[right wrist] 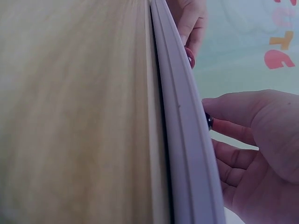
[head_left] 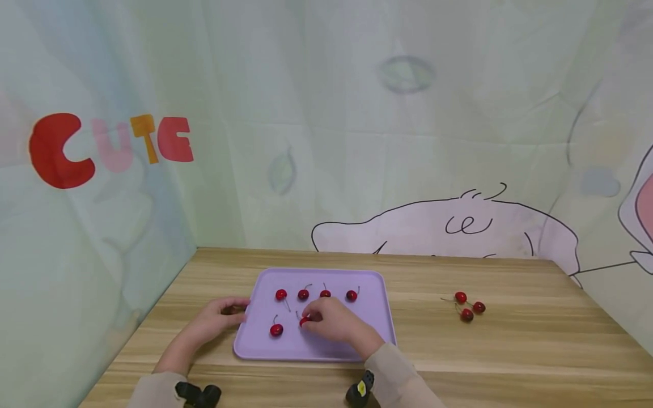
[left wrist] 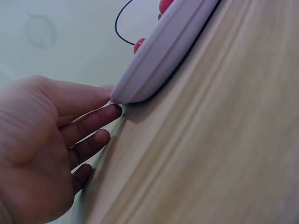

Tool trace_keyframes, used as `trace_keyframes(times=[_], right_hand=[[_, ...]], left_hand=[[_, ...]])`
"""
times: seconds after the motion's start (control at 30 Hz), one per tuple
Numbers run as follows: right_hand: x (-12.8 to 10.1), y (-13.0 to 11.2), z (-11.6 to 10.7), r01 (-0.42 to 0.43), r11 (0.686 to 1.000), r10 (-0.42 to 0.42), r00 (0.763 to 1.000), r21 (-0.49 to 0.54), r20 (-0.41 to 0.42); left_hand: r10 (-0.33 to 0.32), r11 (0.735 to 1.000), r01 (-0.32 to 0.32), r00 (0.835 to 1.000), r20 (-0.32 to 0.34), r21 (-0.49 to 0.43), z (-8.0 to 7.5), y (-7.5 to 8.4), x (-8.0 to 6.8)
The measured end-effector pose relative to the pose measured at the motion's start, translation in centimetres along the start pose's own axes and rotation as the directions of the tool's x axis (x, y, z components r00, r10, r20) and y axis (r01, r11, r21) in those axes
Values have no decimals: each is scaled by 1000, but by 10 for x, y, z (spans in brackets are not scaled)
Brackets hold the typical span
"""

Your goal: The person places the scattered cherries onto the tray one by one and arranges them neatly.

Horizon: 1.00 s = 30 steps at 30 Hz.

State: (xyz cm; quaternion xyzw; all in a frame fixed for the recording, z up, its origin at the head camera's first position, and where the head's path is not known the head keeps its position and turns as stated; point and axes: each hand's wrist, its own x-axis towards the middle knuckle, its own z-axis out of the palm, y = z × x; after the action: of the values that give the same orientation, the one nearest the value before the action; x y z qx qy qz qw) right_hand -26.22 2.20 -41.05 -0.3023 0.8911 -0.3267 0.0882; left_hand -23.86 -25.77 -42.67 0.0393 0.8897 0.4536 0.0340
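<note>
A lilac tray (head_left: 339, 354) lies on the table with several red cherries on it, some in a back row and a few nearer the front. With thumb and index finger my left hand (head_left: 216, 317) pinches the rim at the tray's left side; the left wrist view shows the thumb at the edge and a fingertip just under it. Over the tray's middle, my right hand (head_left: 334, 322) pinches a cherry (head_left: 304, 321) with its stem pointing up. Left of it lies another cherry (head_left: 276, 330). In the right wrist view the tray wall (right wrist: 187, 140) hides part of the right fingertips.
Three cherries (head_left: 466, 315) with stems lie grouped on the wooden table (head_left: 510, 351), right of the tray. Behind the table hangs a printed cloth (head_left: 326, 113) with cartoon drawings and coloured letters. A dark wrist device (head_left: 359, 390) sits at the right sleeve.
</note>
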Motion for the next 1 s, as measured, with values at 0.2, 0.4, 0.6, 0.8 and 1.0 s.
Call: trace_keyframes(times=[0.2,0.4,0.6,0.8,1.0], right_hand=[[0,0,0,-2,1000,2,1000,-2,-8],[-1,4,-4,6,1000,-5,1000,4,-17],[-5,10,-17,35,999,-36,997,-25,-61],[-18,11,-42,105,992,-112,987,-69,-113],[-36,11,-74,163,978,-184,967,-127,-177]], left_hand=[[-8,1000,8,1000,3,-1,0,0,1],[-10,1000,10,1000,5,5,1,-1,2],[-8,1000,8,1000,8,15,1,-3,2],[5,1000,-5,1000,11,12,1,-3,2],[0,1000,0,1000,2,29,1,-3,2]])
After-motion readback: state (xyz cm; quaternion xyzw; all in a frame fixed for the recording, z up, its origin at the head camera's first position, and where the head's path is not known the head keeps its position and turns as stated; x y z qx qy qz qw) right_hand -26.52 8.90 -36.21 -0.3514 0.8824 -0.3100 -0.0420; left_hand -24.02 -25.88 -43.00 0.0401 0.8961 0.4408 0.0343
